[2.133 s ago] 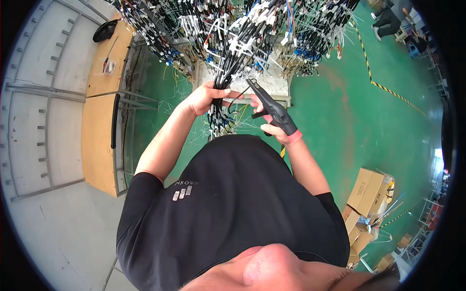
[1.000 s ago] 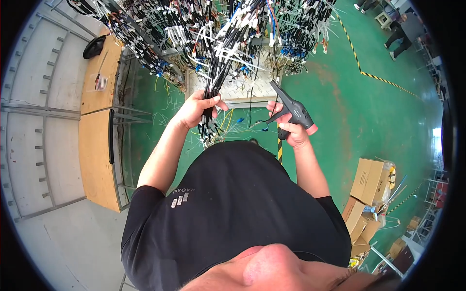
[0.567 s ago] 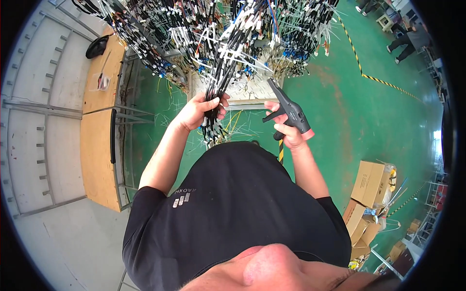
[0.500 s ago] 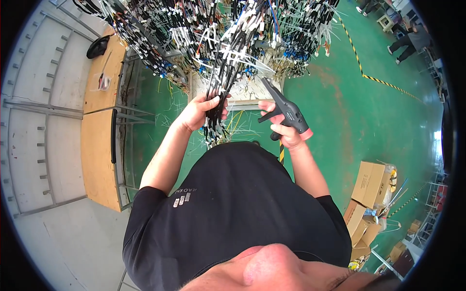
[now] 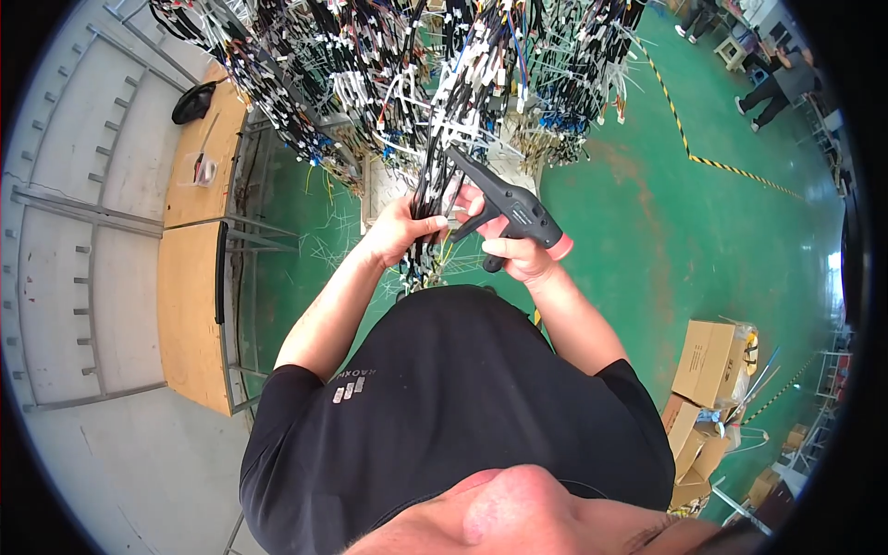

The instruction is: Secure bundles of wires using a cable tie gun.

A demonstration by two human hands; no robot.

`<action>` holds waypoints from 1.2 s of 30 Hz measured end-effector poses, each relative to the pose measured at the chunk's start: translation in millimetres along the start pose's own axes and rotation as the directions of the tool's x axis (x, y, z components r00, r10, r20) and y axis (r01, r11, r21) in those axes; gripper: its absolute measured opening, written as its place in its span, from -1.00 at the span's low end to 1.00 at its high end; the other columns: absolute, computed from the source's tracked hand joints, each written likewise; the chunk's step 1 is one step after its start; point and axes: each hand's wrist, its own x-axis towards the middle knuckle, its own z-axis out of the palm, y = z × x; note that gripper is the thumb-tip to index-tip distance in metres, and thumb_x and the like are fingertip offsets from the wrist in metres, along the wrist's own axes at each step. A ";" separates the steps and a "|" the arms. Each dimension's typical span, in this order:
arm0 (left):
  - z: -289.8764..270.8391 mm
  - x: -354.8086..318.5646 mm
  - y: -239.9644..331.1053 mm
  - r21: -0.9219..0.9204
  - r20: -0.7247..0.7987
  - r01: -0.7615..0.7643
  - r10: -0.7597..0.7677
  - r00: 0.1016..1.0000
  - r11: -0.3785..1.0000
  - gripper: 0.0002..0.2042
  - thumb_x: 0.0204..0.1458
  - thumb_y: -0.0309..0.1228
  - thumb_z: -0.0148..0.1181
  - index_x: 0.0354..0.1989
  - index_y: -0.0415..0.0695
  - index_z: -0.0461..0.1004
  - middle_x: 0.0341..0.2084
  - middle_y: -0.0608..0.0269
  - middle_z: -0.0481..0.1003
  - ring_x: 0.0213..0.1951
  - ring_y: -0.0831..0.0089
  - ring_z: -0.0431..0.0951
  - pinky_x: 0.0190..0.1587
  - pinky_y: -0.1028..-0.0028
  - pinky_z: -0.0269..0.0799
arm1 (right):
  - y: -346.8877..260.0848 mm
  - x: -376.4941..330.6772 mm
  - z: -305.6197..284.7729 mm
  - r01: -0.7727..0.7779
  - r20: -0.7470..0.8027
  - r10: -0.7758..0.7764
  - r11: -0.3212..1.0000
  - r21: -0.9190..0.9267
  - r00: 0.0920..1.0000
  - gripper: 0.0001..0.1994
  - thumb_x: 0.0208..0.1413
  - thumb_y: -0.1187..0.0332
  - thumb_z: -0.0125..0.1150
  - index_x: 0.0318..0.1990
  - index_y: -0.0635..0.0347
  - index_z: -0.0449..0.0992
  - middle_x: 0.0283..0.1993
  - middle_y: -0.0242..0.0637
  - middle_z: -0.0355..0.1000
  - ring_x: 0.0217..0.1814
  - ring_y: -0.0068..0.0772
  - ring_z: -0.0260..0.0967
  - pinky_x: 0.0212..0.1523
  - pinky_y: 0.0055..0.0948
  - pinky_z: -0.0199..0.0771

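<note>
My left hand (image 5: pixel 400 229) is wrapped round a thick bundle of black cables (image 5: pixel 431 185) with white connectors and white cable ties. In my right hand (image 5: pixel 516 252) is a black cable tie gun (image 5: pixel 518 209) with a red rear end, my fingers round its handle and trigger. Its narrow nose lies at the bundle, just above my left hand; whether a tie is in the nose is too small to tell. The lower ends of the cables (image 5: pixel 421 268) hang below my left hand, close to my shirt.
Dense rows of hanging wire harnesses (image 5: pixel 361 74) fill the far side, above a white tray (image 5: pixel 384 190). Wooden benches (image 5: pixel 192 305) line the left wall. Cardboard boxes (image 5: pixel 708 361) stand at the right. Another person (image 5: pixel 786 88) is at far right, beyond striped floor tape (image 5: pixel 680 120).
The cable tie gun in my right hand has moved left, bringing its nose to the bundle. My left hand and the cables have shifted slightly right and nearer to me.
</note>
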 end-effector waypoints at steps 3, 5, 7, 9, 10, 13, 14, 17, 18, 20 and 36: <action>3.8 -2.5 6.4 0.152 -0.102 -0.006 0.022 0.995 0.988 -0.82 0.09 -0.52 0.48 -0.16 -0.20 0.62 -0.44 0.36 0.60 -0.39 0.56 0.54 -0.29 0.52 0.42 | -6.1 -4.2 3.7 -0.018 0.005 0.017 0.996 0.089 1.000 -0.42 -0.17 0.41 0.48 0.12 0.20 0.50 0.33 -0.19 0.39 0.46 -0.19 0.33 0.56 -0.10 0.17; -8.7 -1.3 -1.8 0.117 -0.075 0.007 0.002 0.997 0.993 -0.75 0.10 -0.56 0.46 -0.06 -0.22 0.61 -0.40 0.34 0.62 -0.37 0.54 0.56 -0.27 0.51 0.46 | -5.3 -3.6 -5.1 -0.051 0.055 0.045 0.993 0.107 0.997 -0.45 -0.15 0.43 0.47 0.09 0.21 0.49 0.30 -0.17 0.40 0.46 -0.19 0.33 0.57 -0.09 0.18; -18.0 0.1 -10.5 0.075 -0.052 0.002 0.002 0.999 0.997 -0.69 0.12 -0.59 0.42 0.05 -0.27 0.60 -0.30 0.23 0.69 -0.31 0.48 0.63 -0.26 0.48 0.51 | -6.6 -5.8 2.7 -0.036 -0.005 0.036 0.994 0.107 0.999 -0.48 -0.14 0.43 0.44 0.06 0.19 0.48 0.30 -0.14 0.40 0.39 -0.14 0.36 0.54 -0.06 0.20; -6.8 0.2 -3.4 -0.025 -0.057 -0.001 0.000 0.998 1.000 -0.72 0.15 -0.59 0.40 0.03 -0.28 0.60 -0.20 0.11 0.72 -0.25 0.44 0.68 -0.23 0.48 0.55 | -7.4 -9.8 5.8 -0.030 -0.061 0.036 0.996 0.086 0.998 -0.47 -0.14 0.40 0.43 0.08 0.15 0.48 0.35 -0.15 0.37 0.33 -0.11 0.38 0.50 -0.04 0.21; -5.2 2.1 -5.1 -0.045 -0.065 0.010 -0.013 0.998 0.999 -0.75 0.16 -0.59 0.38 0.01 -0.31 0.60 -0.15 0.01 0.73 -0.19 0.40 0.72 -0.18 0.47 0.58 | -7.4 -13.2 8.1 -0.020 -0.091 0.027 0.996 0.081 0.995 -0.47 -0.14 0.41 0.42 0.08 0.15 0.47 0.33 -0.16 0.37 0.33 -0.11 0.38 0.49 -0.04 0.22; -8.5 7.5 -10.8 -0.063 -0.120 0.008 -0.015 0.993 0.998 -0.86 0.14 -0.59 0.38 -0.16 -0.28 0.57 -0.26 0.06 0.73 -0.38 0.48 0.66 -0.34 0.51 0.52 | -15.2 -26.6 2.9 0.037 -0.147 -0.042 0.999 -0.033 0.988 -0.46 -0.13 0.44 0.41 0.11 0.18 0.46 0.17 -0.21 0.38 0.26 -0.14 0.42 0.40 -0.07 0.31; -13.0 9.7 -9.2 -0.013 -0.109 0.010 -0.011 0.994 1.000 -0.87 0.13 -0.59 0.37 -0.19 -0.23 0.54 -0.30 0.09 0.71 -0.44 0.50 0.61 -0.37 0.51 0.48 | -25.1 -32.1 3.4 0.072 -0.170 -0.088 0.993 -0.094 0.981 -0.45 -0.13 0.44 0.41 0.11 0.19 0.46 0.13 -0.23 0.38 0.23 -0.15 0.43 0.37 -0.09 0.33; -28.0 9.7 1.0 0.058 -0.158 -0.002 0.011 0.987 0.998 -0.86 0.12 -0.59 0.36 -0.24 -0.16 0.50 -0.40 0.16 0.68 -0.57 0.57 0.44 -0.47 0.55 0.34 | -47.2 -58.8 -15.6 0.084 -0.346 -0.149 0.977 -0.195 0.926 -0.43 -0.17 0.46 0.37 0.12 0.21 0.47 0.12 -0.19 0.37 0.20 -0.20 0.42 0.38 -0.17 0.33; -32.3 9.2 4.7 0.076 -0.175 0.002 0.011 0.984 0.997 -0.85 0.13 -0.58 0.35 -0.19 -0.17 0.51 -0.43 0.20 0.66 -0.59 0.58 0.41 -0.50 0.54 0.30 | -57.0 -68.6 -25.0 0.101 -0.396 -0.174 0.975 -0.200 0.901 -0.42 -0.17 0.48 0.35 0.14 0.25 0.47 0.13 -0.19 0.38 0.21 -0.23 0.43 0.41 -0.18 0.32; -43.7 2.6 12.2 0.088 -0.142 0.020 -0.007 0.990 0.996 -0.82 0.17 -0.54 0.33 -0.08 -0.22 0.53 -0.44 0.22 0.65 -0.61 0.61 0.38 -0.51 0.55 0.29 | -64.5 -86.2 -43.8 0.099 -0.478 -0.183 0.976 -0.195 0.859 -0.30 -0.10 0.57 0.30 0.32 0.32 0.35 0.20 -0.28 0.43 0.32 -0.27 0.40 0.51 -0.25 0.26; 2.3 28.2 -22.1 -0.012 0.164 0.036 -0.033 0.986 0.999 -0.78 0.08 -0.54 0.49 -0.29 -0.15 0.47 -0.21 0.02 0.70 -0.30 0.49 0.61 -0.31 0.51 0.42 | -22.5 -38.7 26.7 0.108 -0.165 -0.111 0.994 -0.026 0.980 -0.50 -0.13 0.29 0.43 0.03 0.16 0.46 0.42 -0.20 0.29 0.41 -0.30 0.24 0.50 -0.17 0.09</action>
